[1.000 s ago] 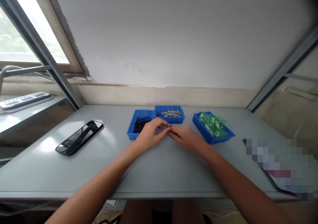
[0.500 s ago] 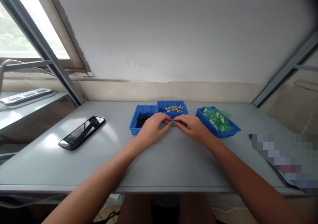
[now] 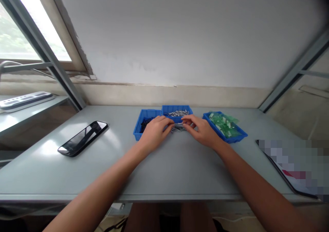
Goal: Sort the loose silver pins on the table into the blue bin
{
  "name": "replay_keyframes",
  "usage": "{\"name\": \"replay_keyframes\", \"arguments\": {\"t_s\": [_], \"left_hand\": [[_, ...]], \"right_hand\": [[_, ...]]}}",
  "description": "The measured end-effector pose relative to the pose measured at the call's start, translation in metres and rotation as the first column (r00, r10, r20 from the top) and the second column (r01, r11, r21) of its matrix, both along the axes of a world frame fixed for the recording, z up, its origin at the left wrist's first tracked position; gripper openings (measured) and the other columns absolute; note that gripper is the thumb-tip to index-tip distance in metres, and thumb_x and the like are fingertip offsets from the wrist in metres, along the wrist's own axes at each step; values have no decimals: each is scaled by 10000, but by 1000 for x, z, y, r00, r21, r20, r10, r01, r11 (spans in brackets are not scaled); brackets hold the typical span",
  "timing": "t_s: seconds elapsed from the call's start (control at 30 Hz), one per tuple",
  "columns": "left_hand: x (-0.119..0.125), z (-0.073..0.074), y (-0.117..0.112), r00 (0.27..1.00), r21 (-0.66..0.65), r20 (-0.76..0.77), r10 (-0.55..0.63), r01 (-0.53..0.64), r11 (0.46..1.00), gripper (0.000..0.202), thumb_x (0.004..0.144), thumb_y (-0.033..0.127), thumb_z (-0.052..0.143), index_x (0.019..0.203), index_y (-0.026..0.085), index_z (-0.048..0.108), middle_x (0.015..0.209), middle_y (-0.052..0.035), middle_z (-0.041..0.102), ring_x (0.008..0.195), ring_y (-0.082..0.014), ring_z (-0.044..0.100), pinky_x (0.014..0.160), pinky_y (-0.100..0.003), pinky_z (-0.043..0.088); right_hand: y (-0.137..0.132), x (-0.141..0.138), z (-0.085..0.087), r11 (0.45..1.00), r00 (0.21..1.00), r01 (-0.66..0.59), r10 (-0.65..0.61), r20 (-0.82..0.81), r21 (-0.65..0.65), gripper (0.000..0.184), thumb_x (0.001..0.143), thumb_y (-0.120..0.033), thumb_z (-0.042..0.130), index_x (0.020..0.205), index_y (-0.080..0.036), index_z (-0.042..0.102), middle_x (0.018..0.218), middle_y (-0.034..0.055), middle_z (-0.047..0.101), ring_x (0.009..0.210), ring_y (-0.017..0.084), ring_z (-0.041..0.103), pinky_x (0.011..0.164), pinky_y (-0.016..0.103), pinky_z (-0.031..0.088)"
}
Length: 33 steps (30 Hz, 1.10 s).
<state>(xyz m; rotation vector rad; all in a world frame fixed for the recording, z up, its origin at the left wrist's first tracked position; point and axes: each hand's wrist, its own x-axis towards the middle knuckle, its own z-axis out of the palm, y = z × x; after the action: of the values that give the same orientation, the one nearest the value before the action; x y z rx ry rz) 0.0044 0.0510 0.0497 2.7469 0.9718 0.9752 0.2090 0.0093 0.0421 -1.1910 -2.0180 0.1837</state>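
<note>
My left hand point(image 3: 156, 131) is closed in a pinch, with a thin silver metal rod point(image 3: 178, 123) at its fingertips. The rod reaches across to my right hand point(image 3: 199, 130), whose thumb and forefinger pinch its other end. Under the fingertips, a small pile of similar silver rods point(image 3: 178, 128) lies on the table. Behind the hands, a blue bin point(image 3: 177, 107) holds many more silver metal pieces. My left hand partly hides another blue bin point(image 3: 137, 129) with small black parts point(image 3: 145, 123) inside. The exact kind of the metal pieces is too small to tell.
On the right stands a blue tray point(image 3: 223, 137) full of green plastic packets point(image 3: 224, 124). A black phone-like device point(image 3: 83, 138) lies on the grey table point(image 3: 177, 170) to the left. A dark-edged flat item point(image 3: 280, 168), partly blurred, lies at the right edge. A white power strip point(image 3: 25, 100) sits on a side shelf.
My hands have moved slightly apart; earlier their fingertips nearly met around a metal piece. The pile of silver rods beneath now shows more clearly. The camera view has shifted slightly.
</note>
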Motion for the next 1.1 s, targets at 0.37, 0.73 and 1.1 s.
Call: {"name": "replay_keyframes", "arguments": {"t_s": [0.37,0.73,1.1], "left_hand": [[0,-5,1,998,20,-56,-16,17,1000,172,899,257,471,926,200,631,869,-24,647,814,-173,576,738,-306,448],[-5,3,2,997,28,-80,-14,16,999,192,905,287,460,945,202,628,894,-21,649,852,-172,562,781,-309,439],[-4,5,2,995,17,-93,44,-43,999,181,911,267,443,898,196,608,860,-26,630,821,-166,562,766,-304,432]], "right_hand": [[-3,1,5,989,989,-145,145,8,-20,128,858,-219,476,899,-192,595,906,45,630,758,137,578,664,249,461],[0,0,5,995,991,-101,101,-90,0,116,839,-182,501,838,-186,618,857,45,624,780,154,591,631,256,463],[-1,2,5,986,988,-146,142,-56,-79,153,840,-214,516,946,-197,625,967,56,627,824,153,590,663,260,477]]}}
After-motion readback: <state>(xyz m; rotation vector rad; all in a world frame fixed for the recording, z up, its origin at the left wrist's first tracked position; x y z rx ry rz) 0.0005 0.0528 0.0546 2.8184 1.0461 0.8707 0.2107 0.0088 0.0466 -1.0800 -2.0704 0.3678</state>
